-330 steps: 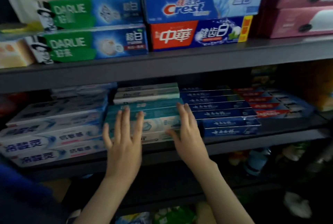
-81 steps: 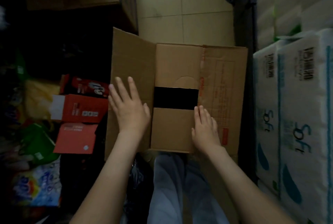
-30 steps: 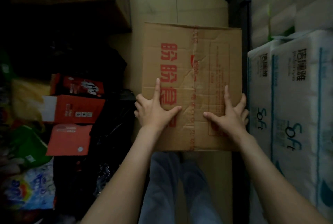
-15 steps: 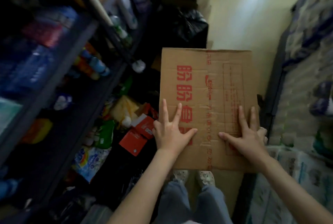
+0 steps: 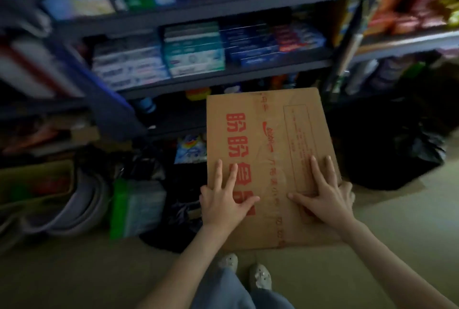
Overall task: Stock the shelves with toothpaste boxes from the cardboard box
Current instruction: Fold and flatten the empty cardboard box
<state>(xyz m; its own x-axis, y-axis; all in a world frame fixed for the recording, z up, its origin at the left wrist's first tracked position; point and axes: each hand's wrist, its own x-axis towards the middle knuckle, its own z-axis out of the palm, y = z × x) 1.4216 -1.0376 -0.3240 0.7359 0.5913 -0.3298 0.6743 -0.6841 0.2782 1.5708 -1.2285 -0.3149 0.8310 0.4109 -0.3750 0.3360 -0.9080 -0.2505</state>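
Both hands are on the cardboard box (image 5: 270, 159) here, which is off the floor (image 5: 372, 246) in front of the person at about waist level. Its broad brown face with red characters is turned up, and its far edge points at the shelf (image 5: 223, 74). The left hand (image 5: 223, 200) grips the near left edge: thumb and two fingers spread flat on top, the rest tucked over the side. The right hand (image 5: 325, 197) does the same on the near right edge, with its outer fingers curled round the rim. So both are clamped on the cardboard, not just resting. Can't tell if anything's inside, only the top face shows. The toothpaste boxes (image 5: 193, 50) sit stacked in rows on that middle shelf, white ones to the left, teal in the middle, dark blue to the right, with more on the shelf above, all pretty blurry. A black bag (image 5: 387, 147) is on the floor just right of the cardboard, a green pack (image 5: 134, 207) is to the left, and the person's shoes (image 5: 259, 275) are below.
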